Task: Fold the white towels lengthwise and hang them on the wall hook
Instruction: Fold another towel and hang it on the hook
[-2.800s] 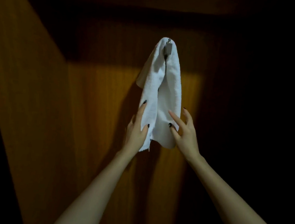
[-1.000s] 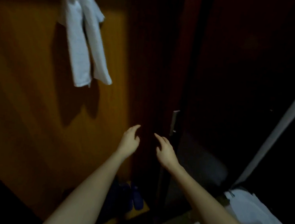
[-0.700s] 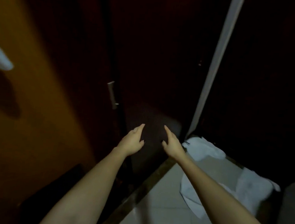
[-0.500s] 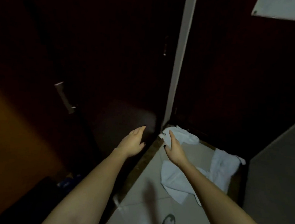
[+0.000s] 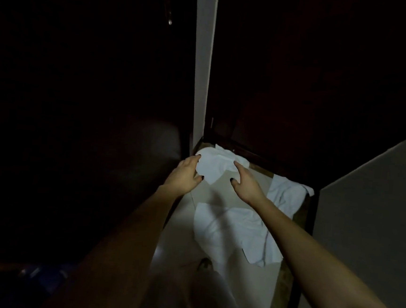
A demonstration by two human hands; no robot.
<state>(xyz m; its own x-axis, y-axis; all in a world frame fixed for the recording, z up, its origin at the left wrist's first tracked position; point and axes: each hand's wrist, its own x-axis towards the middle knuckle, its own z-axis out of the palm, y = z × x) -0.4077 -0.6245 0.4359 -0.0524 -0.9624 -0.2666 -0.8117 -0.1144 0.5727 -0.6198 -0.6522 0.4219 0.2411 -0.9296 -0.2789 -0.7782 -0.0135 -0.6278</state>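
Three crumpled white towels lie on the pale tiled floor (image 5: 181,225). The small towel (image 5: 217,162) is in the far corner, a large towel (image 5: 236,235) is spread nearer to me, and a third towel (image 5: 287,193) lies at the right by the wall. My left hand (image 5: 185,174) and my right hand (image 5: 246,184) are stretched out in front of the small towel, one on each side of it, fingers relaxed and holding nothing. I cannot tell whether they touch it. The wall hook and the hung towel are out of view.
A white door-frame strip (image 5: 201,67) rises from the corner between dark wooden panels. A grey wall (image 5: 368,217) closes the right side. My leg and shoe (image 5: 204,264) stand on the tiles below the hands. Blue footwear (image 5: 44,277) lies in the dark at lower left.
I let go of the towel hung on the hook and turned right and down. Both empty hands have moved toward the small towel in the floor corner.
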